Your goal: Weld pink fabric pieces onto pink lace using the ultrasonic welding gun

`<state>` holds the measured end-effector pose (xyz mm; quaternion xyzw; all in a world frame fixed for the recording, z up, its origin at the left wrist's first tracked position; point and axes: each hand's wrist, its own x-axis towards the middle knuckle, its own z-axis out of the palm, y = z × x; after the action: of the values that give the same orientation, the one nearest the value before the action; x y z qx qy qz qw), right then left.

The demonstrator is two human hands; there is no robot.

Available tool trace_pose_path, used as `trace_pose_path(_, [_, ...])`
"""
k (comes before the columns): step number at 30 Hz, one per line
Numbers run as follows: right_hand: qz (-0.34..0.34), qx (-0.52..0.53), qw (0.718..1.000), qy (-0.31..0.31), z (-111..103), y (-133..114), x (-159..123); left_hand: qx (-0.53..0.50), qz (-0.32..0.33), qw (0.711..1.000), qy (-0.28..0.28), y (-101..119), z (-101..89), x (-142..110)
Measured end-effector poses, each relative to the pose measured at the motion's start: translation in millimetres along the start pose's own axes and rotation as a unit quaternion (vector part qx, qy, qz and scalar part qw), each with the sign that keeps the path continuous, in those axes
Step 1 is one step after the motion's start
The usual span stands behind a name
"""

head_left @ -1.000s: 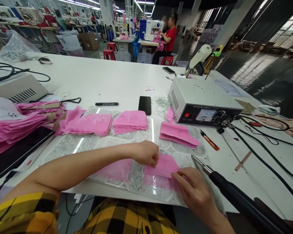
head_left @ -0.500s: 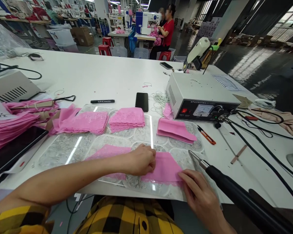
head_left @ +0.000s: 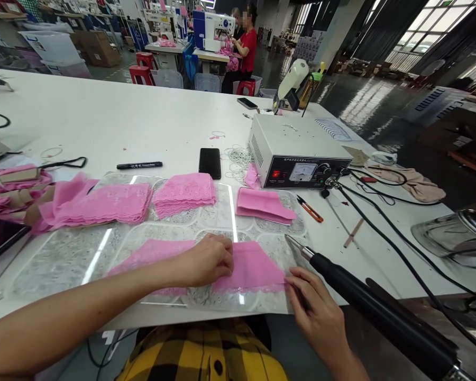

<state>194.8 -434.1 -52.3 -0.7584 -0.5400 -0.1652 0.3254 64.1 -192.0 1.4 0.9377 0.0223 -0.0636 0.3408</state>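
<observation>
A trapezoid piece of pink fabric (head_left: pixel 252 264) with a lace lower edge lies flat on a clear sheet on the table. My left hand (head_left: pixel 214 260), fingers curled together, presses at the left end of this piece; its fingertips are partly hidden. The lower right corner is pinched between thumb and fingers of my right hand (head_left: pixel 319 312). Under my left forearm lies another pink lace-edged piece (head_left: pixel 150 251). A black pen-like tool (head_left: pixel 353 288) with a metal tip rests just beyond my right hand, its tip pointing toward the fabric.
Behind the hands are a lace stack (head_left: pixel 185 191), a wider pink stack (head_left: pixel 107 203) and folded pink pieces (head_left: pixel 264 205). A grey control box (head_left: pixel 301 153) with cables, a phone (head_left: pixel 210 163), a marker (head_left: pixel 139 165) and an orange cutter (head_left: pixel 310 208) surround them. Beyond, a person (head_left: pixel 248 45) sews.
My view has turned to the right, so the table's things sit further left. Both hands stay at the same ends of the pink fabric piece, which looks nearly unmoved.
</observation>
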Motion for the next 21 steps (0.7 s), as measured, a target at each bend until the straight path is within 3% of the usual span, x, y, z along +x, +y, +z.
trace_pose_path(21, [0.049,-0.050,0.998,0.001,8.6,-1.2,4.8,0.003,0.011,1.000,0.026,-2.5,5.2,-3.4])
